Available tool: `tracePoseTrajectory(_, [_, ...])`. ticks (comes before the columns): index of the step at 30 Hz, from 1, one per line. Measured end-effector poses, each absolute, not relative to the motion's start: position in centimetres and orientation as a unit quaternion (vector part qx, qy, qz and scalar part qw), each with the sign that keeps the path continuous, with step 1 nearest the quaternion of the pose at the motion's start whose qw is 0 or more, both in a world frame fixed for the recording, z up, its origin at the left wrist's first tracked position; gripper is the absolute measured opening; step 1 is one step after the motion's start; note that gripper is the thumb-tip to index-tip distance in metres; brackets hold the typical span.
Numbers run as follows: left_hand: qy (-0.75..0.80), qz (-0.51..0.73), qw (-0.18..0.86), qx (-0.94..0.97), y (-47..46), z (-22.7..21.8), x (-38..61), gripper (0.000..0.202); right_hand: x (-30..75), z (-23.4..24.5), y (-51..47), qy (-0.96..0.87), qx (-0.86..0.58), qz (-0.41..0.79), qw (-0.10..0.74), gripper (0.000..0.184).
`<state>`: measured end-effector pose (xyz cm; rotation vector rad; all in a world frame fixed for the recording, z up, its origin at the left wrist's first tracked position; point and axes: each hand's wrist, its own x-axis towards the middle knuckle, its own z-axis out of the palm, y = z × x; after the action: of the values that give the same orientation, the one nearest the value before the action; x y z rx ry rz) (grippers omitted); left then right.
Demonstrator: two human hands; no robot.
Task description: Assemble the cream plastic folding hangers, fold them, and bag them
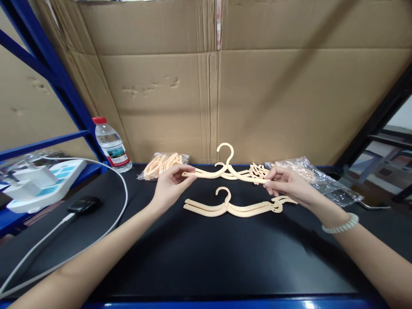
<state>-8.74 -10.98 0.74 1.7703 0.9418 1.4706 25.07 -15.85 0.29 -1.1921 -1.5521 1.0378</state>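
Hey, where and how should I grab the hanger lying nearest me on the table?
Probably pinch the middle of the hanger, just below its hook, from the near side. Its bars spread left and right from there, and the hook points away, so that hold should balance. A raised hanger crowds the far side.

It looks like a makeshift workstation in a workshop or storeroom: a blue metal shelving frame (58, 81) runs down the upper left, creased cardboard sheeting (154, 90) walls the back, and a plain black worktop (206, 262) with a blue front edge fills the lower frame. A power strip (64, 182) with plugged-in adapters (35, 176) sits at left.
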Motion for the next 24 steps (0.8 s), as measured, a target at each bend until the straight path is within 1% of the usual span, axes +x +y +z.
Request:
tracePoseTrajectory(2, [0.329, 0.6, 0.459, 0.567, -11.9, 0.9, -8.1, 0.033, 24.5, 0.5, -16.3, -0.617, -0.454, 0.446, 0.463, 0.036])
tracePoseTrajectory(4, [0.305, 0.587, 0.577, 0.48, -12.7, 0.9, -7.4, 0.04, 23.8, 0.3, -16.5, -0.618, -0.432, 0.464, 0.465, 0.034])
tracePoseTrajectory(5, [0.301, 0.569, 0.619, 0.45, -13.1, 0.9, -7.1, 0.039, 23.5, 0.0, -16.5, -0.623, -0.422, 0.468, 0.464, 0.032])
tracePoseTrajectory(7, [0.299, 0.545, 0.665, 0.414, -13.7, 0.8, -6.7, 0.032, 23.0, -0.4, -16.5, -0.629, -0.406, 0.468, 0.468, 0.03])
tracePoseTrajectory(11, [0.278, 0.546, 0.697, 0.373, -14.3, 0.5, -6.4, 0.028, 22.7, -0.7, -16.4, -0.619, -0.401, 0.45, 0.503, 0.032])
tracePoseTrajectory(13, [0.26, 0.535, 0.709, 0.378, -14.4, 0.3, -6.3, 0.026, 22.5, -0.6, -16.4, -0.628, -0.394, 0.447, 0.501, 0.033])
tracePoseTrajectory(17, [0.241, 0.504, 0.718, 0.415, -15.0, -0.2, -5.7, 0.031, 21.6, -0.4, -17.0, -0.669, -0.395, 0.447, 0.443, 0.034])
tracePoseTrajectory(22, [0.272, 0.495, 0.695, 0.444, -16.0, -0.3, -4.6, 0.019, 20.6, -0.2, -17.9, -0.731, -0.417, 0.382, 0.382, 0.03])
tracePoseTrajectory(24, [0.288, 0.495, 0.684, 0.452, -16.3, -0.3, -4.4, 0.016, 21.0, 0.1, -17.9, -0.751, -0.412, 0.379, 0.35, 0.027])
